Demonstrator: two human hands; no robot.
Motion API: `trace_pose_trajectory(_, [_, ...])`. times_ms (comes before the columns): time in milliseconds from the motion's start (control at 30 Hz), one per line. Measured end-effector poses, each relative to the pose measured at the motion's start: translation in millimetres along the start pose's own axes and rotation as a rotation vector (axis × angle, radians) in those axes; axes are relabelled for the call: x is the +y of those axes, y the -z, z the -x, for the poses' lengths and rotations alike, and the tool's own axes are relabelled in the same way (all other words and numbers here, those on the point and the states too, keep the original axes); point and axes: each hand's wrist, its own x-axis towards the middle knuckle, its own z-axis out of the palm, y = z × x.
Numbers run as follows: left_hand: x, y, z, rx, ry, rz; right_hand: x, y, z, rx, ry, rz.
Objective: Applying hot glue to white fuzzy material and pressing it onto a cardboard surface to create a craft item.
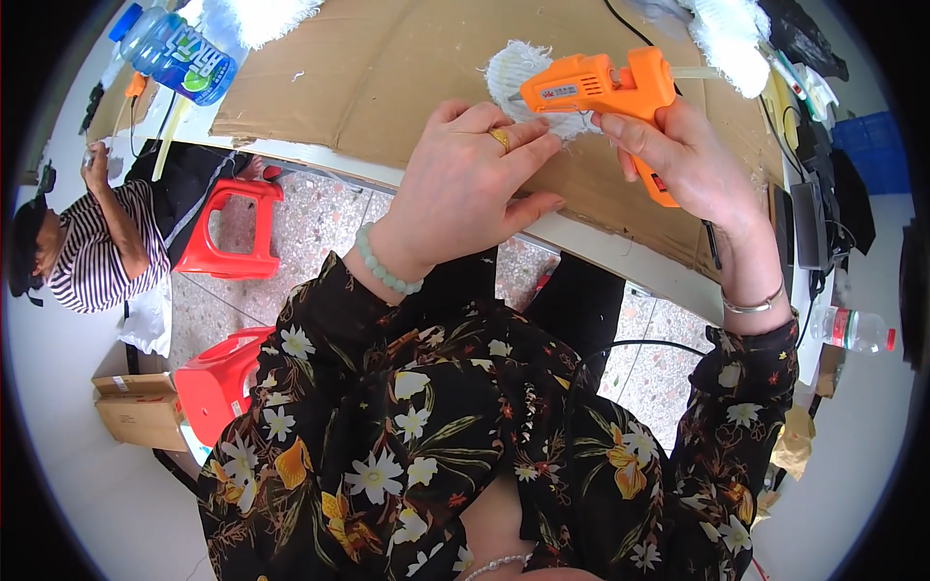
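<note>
The right hand [690, 160] has its grip closed around the handle of an orange glue gun [603, 89], nozzle pointing toward 9 o'clock at a white fringed piece [513, 70]. The left hand [467, 184] lies with fingers together, flat on that white piece, holding nothing inside its grip. Both rest on a brown cardboard sheet [387, 68] covering the desk [601, 254]. At 10 o'clock lies a blue-labelled bottle [179, 50]; at 8 o'clock, two red stools [228, 232] and a seated person in stripes [92, 242].
</note>
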Motion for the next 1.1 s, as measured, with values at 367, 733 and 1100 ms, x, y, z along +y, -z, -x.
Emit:
trace_pose_trajectory(367, [1.6, 3.1, -1.0, -0.006, -0.011, -0.017, 0.4, 1.8, 1.0, 0.037, 0.087, -0.012])
trace_pose_trajectory(733, [0.8, 1.9, 0.5, -0.015, -0.008, -0.014, -11.3, 8.0, 3.3, -0.013, 0.057, 0.013])
trace_pose_trajectory(1100, [5.1, 1.5, -0.5, -0.003, -0.012, -0.019, -6.5, 8.5, -6.9, 0.025, 0.052, 0.056])
